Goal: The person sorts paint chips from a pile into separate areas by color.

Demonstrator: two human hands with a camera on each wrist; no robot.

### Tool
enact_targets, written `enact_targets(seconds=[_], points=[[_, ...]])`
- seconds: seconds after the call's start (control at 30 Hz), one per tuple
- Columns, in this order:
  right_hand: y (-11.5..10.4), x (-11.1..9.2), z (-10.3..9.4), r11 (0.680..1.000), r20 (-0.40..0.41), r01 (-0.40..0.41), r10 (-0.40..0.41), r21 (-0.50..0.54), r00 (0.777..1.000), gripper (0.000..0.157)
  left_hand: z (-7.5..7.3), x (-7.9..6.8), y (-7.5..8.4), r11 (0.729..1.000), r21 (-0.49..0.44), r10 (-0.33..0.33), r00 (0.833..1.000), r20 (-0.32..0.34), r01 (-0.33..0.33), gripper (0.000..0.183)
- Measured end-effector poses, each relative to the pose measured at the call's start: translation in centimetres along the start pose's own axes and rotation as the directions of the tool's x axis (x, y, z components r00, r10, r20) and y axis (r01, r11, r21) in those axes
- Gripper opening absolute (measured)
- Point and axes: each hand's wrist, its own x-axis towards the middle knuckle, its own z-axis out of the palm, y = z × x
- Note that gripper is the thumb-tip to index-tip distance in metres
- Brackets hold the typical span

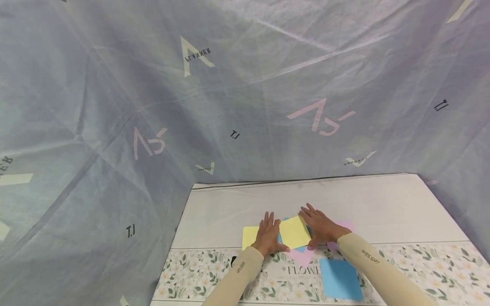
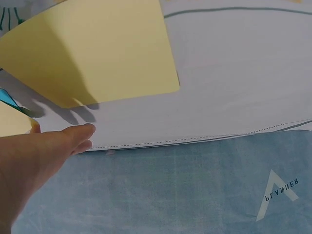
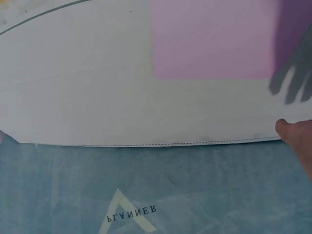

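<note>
Beige fabric sleeves (image 1: 379, 268) are stretching across closest to the camera, with the left hand (image 1: 267, 236) and right hand (image 1: 323, 228) resting, fingers spread pretty wide, along opposite sides of a yellow square paper sheet (image 1: 294, 233) that's sitting right between them. A blue paper sheet (image 1: 302, 249) and a pale pink paper sheet (image 1: 300, 257) are peeking out underneath, near the thumbs.

On the flower-banded white surface (image 1: 218, 208) lie yellow, pink and blue sheets (image 1: 341, 279).
</note>
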Motion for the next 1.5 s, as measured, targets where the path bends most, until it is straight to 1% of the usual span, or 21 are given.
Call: enact_targets(seconds=[0.13,0.33,0.47,0.7,0.9,1.1,1.33,1.5], points=[[0.0,-0.1,0.2,0.999,-0.01,0.025,-0.026,-0.048,1.0,0.119,-0.1,-0.1,-0.1,1.0,0.001,0.01,1.0,-0.001,-0.01,0.105],[0.4,-0.2,0.7,0.995,-0.018,0.041,-0.043,-0.096,0.999,0.122,-0.1,-0.2,-0.1,1.0,-0.001,0.014,1.0,0.004,-0.014,0.104],[0.6,-0.2,0.7,0.992,-0.038,0.06,-0.064,-0.114,0.997,0.12,-0.2,-0.1,-0.1,1.0,-0.02,0.016,1.0,0.001,-0.016,0.104],[0.6,-0.4,0.4,0.992,-0.039,0.04,-0.045,-0.119,0.998,0.118,-0.3,0.0,-0.2,0.998,-0.049,0.028,0.999,0.026,-0.027,0.107],[0.8,-0.6,0.4,0.995,-0.047,0.037,-0.042,-0.089,0.998,0.118,-0.5,0.1,-0.4,0.997,-0.058,0.056,0.997,0.058,-0.052,0.112],[1.0,-0.8,0.2,0.999,-0.05,0.042,-0.044,-0.032,0.998,0.116,-0.9,-0.1,-0.5,0.994,-0.084,0.068,0.997,0.047,-0.064,0.118],[1.0,-0.9,0.0,0.998,-0.066,0.066,-0.066,-0.013,0.996,0.112,-1.3,-0.2,-0.8,0.992,-0.095,0.092,0.995,0.037,-0.088,0.116],[0.7,-1.1,-0.1,0.998,-0.057,0.054,-0.053,0.023,0.997,0.112,-1.8,-0.3,-1.1,0.99,-0.103,0.103,0.993,0.051,-0.098,0.115]])
